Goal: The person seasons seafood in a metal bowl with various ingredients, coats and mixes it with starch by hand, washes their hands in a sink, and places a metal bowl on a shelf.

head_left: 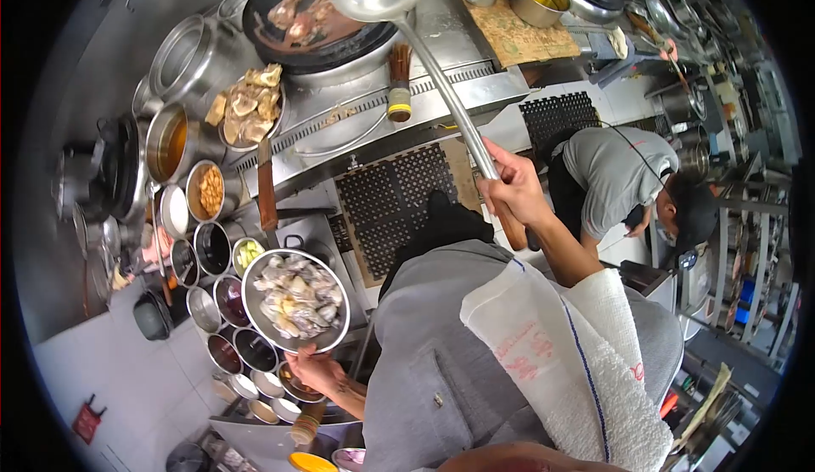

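My right hand (516, 190) is wrapped round the handle of a large metal ladle (441, 81). The ladle's round bowl reaches over the stove, beside a wok (280, 56) with pieces of meat (303, 12) in it. My left hand (316, 370) grips the lower rim of a steel bowl (246, 298), its fingers partly hidden beneath. Pale grey, wet-looking pieces (297, 298) fill that bowl, and I cannot make out their kind. It is held close above the small seasoning containers. A white towel (543, 336) hangs over my right forearm.
Several containers of sauces and seasonings stand at the left, near a pot of brown liquid (164, 145). A bowl of chunks (250, 111) and a brush (399, 81) are by the stove. A co-worker in a grey shirt (615, 171) bends down at the right.
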Available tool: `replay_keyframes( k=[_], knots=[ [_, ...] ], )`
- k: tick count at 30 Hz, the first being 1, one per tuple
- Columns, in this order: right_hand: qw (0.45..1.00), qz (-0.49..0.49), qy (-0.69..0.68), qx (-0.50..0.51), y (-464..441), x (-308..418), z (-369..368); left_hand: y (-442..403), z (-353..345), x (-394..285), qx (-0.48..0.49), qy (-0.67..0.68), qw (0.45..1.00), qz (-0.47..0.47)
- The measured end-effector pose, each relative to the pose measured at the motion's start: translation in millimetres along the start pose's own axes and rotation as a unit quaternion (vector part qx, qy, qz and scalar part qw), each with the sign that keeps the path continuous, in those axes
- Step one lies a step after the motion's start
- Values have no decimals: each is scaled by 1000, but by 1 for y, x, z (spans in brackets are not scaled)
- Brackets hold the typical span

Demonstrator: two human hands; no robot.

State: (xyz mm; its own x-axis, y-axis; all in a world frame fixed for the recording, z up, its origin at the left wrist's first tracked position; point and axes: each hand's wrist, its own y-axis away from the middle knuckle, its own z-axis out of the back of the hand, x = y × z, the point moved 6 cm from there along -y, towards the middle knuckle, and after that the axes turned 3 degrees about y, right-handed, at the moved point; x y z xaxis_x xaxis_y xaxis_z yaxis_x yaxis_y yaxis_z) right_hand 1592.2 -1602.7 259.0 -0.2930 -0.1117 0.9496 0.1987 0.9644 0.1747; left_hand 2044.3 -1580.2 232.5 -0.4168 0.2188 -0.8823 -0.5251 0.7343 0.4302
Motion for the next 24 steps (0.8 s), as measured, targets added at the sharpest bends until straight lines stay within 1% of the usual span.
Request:
replay_keyframes(
  k=[2,4,5,6,7,8,9,10,11,12,13,14,16,17,19,20,21,22,23,24],
  knots=[
    [992,-38,79,-96,-13,-17,29,3,-21,1,32,-19,999,-5],
    [983,-78,101,-131,-29,-26,46,8,-53,0,73,-31,997,8],
    [980,-74,112,-145,-41,-46,64,4,-66,6,99,-25,994,30],
    [979,-92,107,-147,-50,-57,74,0,-80,10,128,-44,990,36],
    [978,-90,118,-147,-65,-87,93,-7,-95,16,160,-44,986,29],
    [973,-101,148,-147,-63,-84,96,-9,-104,17,195,-44,979,25],
    [981,-83,114,-134,-74,-102,106,-16,-121,25,218,-56,973,49],
    [978,-91,120,-144,-77,-105,111,-19,-136,27,252,-78,963,64],
    [975,-92,150,-135,-78,-106,115,-23,-149,31,260,-106,956,85],
    [978,-80,138,-137,-88,-120,119,-27,-163,34,265,-130,950,100],
    [972,-69,188,-119,-97,-124,123,-8,-194,28,305,-143,937,91],
    [948,-110,286,-82,-108,-134,129,-11,-213,32,323,-150,930,90],
    [911,-31,391,-130,-113,-140,134,-23,-249,36,391,-174,898,97],
    [911,-30,385,-144,-110,-145,133,-42,-265,42,428,-194,877,100],
    [913,-37,387,-127,-89,-129,139,-35,-307,50,467,-177,860,106],
    [910,-42,391,-134,-76,-125,150,-30,-324,53,481,-167,854,105],
    [913,-35,361,-185,-58,-124,162,-28,-338,55,482,-172,852,111],
    [917,-27,323,-234,-41,-127,166,-27,-352,54,494,-232,833,93],
    [898,-59,364,-241,-24,-127,177,-24,-362,55,508,-286,809,72],
    [873,-88,410,-251,-8,-122,194,-19,-372,61,514,-286,806,70]
  ],
)
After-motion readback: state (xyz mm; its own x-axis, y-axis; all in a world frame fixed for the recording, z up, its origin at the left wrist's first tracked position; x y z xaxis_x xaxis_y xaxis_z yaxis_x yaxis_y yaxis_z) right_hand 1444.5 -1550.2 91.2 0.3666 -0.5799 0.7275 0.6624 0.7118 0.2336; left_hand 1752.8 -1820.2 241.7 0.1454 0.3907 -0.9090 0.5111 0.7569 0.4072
